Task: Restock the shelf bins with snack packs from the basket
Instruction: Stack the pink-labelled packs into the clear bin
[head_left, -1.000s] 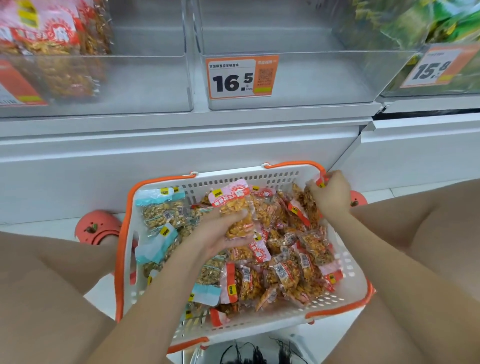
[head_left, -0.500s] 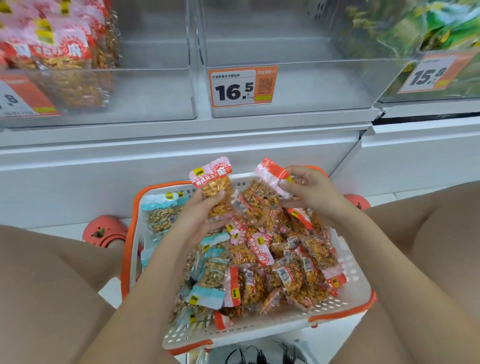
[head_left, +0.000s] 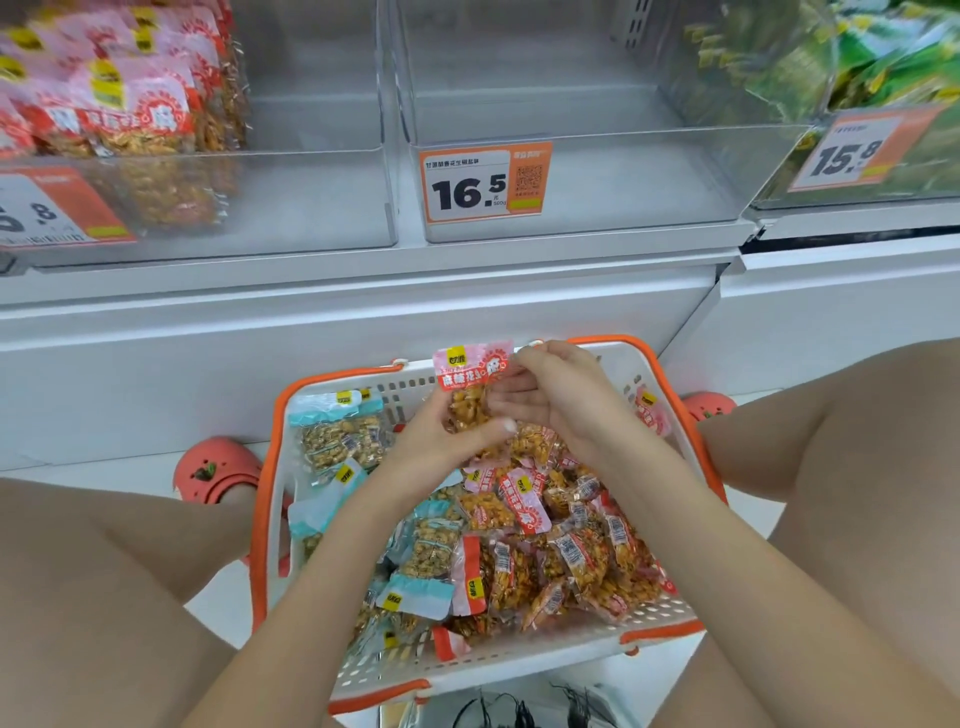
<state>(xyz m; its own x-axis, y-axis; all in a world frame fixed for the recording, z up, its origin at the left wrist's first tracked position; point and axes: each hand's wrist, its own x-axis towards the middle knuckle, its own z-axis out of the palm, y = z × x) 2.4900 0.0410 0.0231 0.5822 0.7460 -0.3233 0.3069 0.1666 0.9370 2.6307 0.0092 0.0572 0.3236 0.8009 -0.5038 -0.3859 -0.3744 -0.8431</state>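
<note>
Pink crinkly snack pack (head_left: 470, 387), both hands (head_left: 441, 441)

A shop, seemingly: price tags (head_left: 485, 183) on clear shelf bins (head_left: 571, 176)

Counts by kind.
Two hands (head_left: 447, 441), one basket (head_left: 519, 662), three bins (head_left: 582, 182), three price tags (head_left: 485, 183), two shoes (head_left: 218, 470); snack packs (head_left: 524, 501) too many to count.

Pink-topped snack pack (head_left: 470, 387) upright above white orange-rimmed basket (head_left: 524, 657) of packs, below clear bins (head_left: 571, 182).
</note>
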